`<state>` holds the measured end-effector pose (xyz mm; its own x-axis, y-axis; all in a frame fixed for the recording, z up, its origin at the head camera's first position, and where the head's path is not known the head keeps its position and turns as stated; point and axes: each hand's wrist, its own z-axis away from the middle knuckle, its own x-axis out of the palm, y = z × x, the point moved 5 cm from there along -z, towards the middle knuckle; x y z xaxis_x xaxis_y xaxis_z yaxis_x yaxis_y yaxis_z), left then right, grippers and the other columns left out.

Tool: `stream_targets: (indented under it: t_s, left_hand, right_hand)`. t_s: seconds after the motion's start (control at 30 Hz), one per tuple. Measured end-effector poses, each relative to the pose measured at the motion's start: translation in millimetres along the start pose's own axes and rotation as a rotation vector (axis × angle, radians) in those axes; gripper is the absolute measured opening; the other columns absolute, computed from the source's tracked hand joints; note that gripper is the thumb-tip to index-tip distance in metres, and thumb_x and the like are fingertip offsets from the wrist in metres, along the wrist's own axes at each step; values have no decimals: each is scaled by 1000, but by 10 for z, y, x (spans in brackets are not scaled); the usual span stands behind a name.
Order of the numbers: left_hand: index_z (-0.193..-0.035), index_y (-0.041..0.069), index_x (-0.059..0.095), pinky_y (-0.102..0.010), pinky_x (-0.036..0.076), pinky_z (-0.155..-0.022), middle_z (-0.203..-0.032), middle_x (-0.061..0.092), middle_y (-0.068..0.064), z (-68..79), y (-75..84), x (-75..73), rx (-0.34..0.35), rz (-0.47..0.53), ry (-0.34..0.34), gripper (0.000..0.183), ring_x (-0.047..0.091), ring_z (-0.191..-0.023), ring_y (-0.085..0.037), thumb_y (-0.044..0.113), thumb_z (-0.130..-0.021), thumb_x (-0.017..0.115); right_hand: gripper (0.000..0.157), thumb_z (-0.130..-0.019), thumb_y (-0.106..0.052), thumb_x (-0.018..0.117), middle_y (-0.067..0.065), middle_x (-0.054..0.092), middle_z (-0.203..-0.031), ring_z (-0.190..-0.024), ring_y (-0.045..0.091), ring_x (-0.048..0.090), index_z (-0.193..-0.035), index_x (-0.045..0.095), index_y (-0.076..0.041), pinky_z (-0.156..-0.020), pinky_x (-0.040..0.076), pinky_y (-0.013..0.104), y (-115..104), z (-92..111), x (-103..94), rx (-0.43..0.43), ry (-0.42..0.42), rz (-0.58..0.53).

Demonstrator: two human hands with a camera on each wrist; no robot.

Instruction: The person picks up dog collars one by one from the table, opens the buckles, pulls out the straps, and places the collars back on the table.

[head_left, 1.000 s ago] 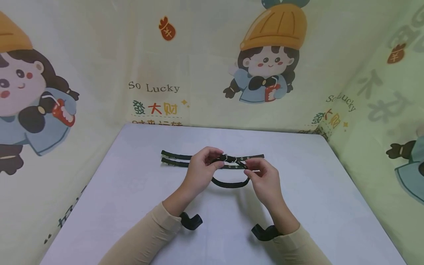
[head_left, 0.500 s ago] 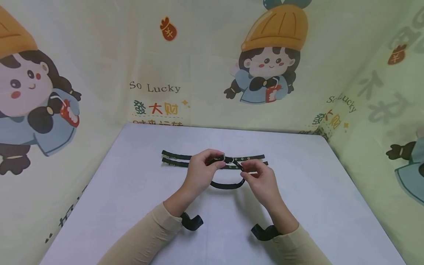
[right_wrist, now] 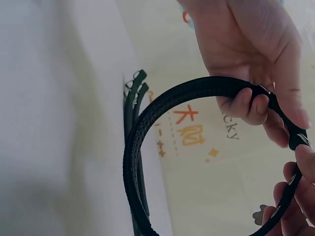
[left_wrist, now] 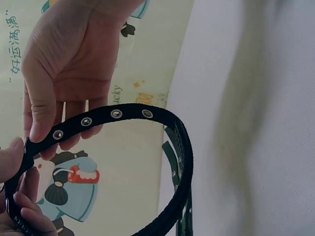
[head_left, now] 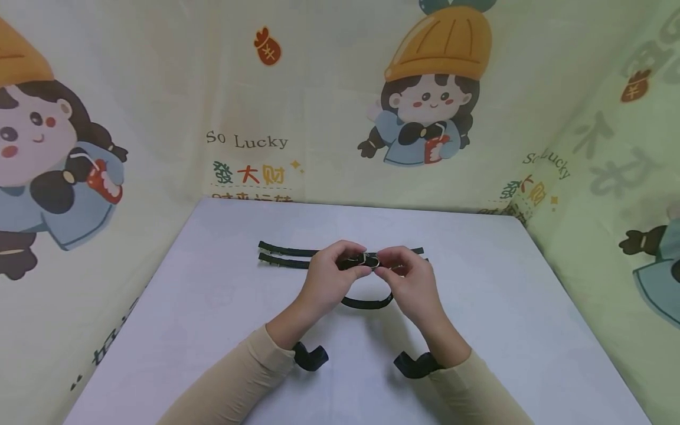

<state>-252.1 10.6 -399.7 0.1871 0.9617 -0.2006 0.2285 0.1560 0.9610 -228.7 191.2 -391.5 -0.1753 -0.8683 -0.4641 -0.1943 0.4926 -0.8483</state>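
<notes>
My two hands hold a black collar with a metal buckle, ring and eyelets, bent into a loop (head_left: 366, 304) above the table. My left hand (head_left: 330, 274) pinches the strap just left of the buckle (head_left: 365, 258). On the other side, the thumb and fingers of my right hand (head_left: 413, 280) pinch it close to the ring. In the left wrist view, a row of eyelets runs along the collar (left_wrist: 187, 172) by the left thumb. The loop's plain side shows in the right wrist view, where the right hand (right_wrist: 251, 44) grips its upper part.
Behind the hands, two more black collars lie stretched out side by side, the farther collar (head_left: 287, 250) and the nearer collar (head_left: 284, 262). They rest on a white tabletop (head_left: 212, 330). A printed cartoon curtain (head_left: 329, 106) stands around the table's back and sides.
My right hand has moved left from the collar's side to beside the buckle, close to my left hand. The left hand has shifted slightly right, and the loop hangs a little nearer.
</notes>
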Motion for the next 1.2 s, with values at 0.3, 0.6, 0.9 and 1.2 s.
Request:
stream_targets:
  t_s: [0.3, 0.6, 0.9, 1.2]
  left_hand:
    - [-118, 21, 78, -32, 64, -87, -109, 79, 3, 11, -33, -62, -2, -42, 42, 29, 73, -99, -17, 10, -93, 85]
    - [-120, 23, 75, -27, 62, -88, -113, 76, 4, 19, -97, -167, -3, -14, 43, 26, 71, -102, -17, 12, -98, 80]
    - [-114, 18, 67, -31, 59, -88, -108, 75, 1, 22, -128, -271, -8, -10, 63, 18, 69, -102, -19, 12, -100, 77]
    - [-122, 14, 68, -21, 60, -88, -115, 81, -4, 32, -138, -431, 12, 106, 68, 32, 76, -113, -20, -1, -96, 77]
  right_hand:
    - [28, -93, -1, 82, 4, 79, -107, -100, 20, 73, -117, 77, -14, -88, 60, 32, 33, 21, 22, 32, -13, 46]
    - [29, -94, 0, 81, 4, 79, -111, -100, 22, 75, -119, 77, -15, -85, 60, 29, 86, 33, 6, 52, -18, 76]
    - [30, -95, 2, 78, 4, 79, -113, -100, 22, 76, -120, 76, -15, -82, 59, 20, 118, 36, -12, 65, 2, 50]
    - [34, -96, 8, 74, 4, 80, -114, -103, 20, 78, -123, 73, -13, -85, 59, 17, 162, 20, -59, 40, 58, 8]
